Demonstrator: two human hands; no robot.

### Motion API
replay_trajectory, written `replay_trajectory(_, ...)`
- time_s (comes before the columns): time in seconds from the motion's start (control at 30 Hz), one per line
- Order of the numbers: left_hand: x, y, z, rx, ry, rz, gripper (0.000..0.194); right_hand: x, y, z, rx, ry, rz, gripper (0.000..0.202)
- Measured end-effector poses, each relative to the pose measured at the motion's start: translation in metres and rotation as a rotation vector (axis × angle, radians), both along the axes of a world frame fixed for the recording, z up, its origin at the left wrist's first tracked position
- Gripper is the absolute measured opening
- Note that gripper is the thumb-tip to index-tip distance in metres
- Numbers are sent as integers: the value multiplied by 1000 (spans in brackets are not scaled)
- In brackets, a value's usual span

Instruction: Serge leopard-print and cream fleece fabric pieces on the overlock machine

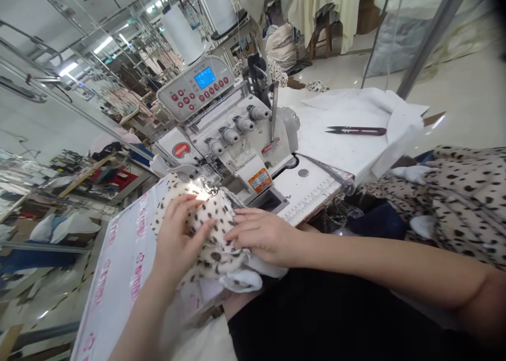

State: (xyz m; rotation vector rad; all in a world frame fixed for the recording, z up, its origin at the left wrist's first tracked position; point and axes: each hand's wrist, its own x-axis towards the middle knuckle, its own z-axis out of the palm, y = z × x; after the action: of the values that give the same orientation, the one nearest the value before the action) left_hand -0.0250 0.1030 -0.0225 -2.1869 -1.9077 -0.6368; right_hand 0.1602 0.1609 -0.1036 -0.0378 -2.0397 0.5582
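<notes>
A cream plush fabric with dark spots (215, 255) lies bunched at the front of an overlock sewing machine (241, 139), its far edge by the lit needle area and presser foot (213, 188). My left hand (179, 234) rests on the left part of the fabric, thumb and fingers spread apart. On the right side, my right hand (263, 234) has its fingers together over the fabric's edge; its thumb is hidden beneath. A white plush piece (242, 281) hangs at the near edge of the fabric.
Thread snips (356, 131) lie on a white cloth (340, 150) right of the machine. More spotted fabric (470, 197) is heaped at the right. A control panel (197, 89) and thread cones (182, 34) stand above the machine. The table (118, 276) extends left.
</notes>
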Motion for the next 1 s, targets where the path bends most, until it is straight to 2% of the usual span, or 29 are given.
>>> replay_trajectory(0.13,15,-10,-11,89,72,-48,20,6,3,5,38,-43,-2,23)
replay_trajectory(0.27,12,-12,-17,91,37,-87,19,10,0,10,14,-53,-44,23)
replay_trajectory(0.43,5,-6,-9,31,4,-103,19,6,1,12,2,-24,-27,24)
replay_trajectory(0.63,-8,10,2,-103,-82,-95,17,-3,17,16,-33,-14,-26,22)
replay_trajectory(1.0,-30,41,10,-148,-61,-45,20,-20,46,28,-9,-82,-60,19)
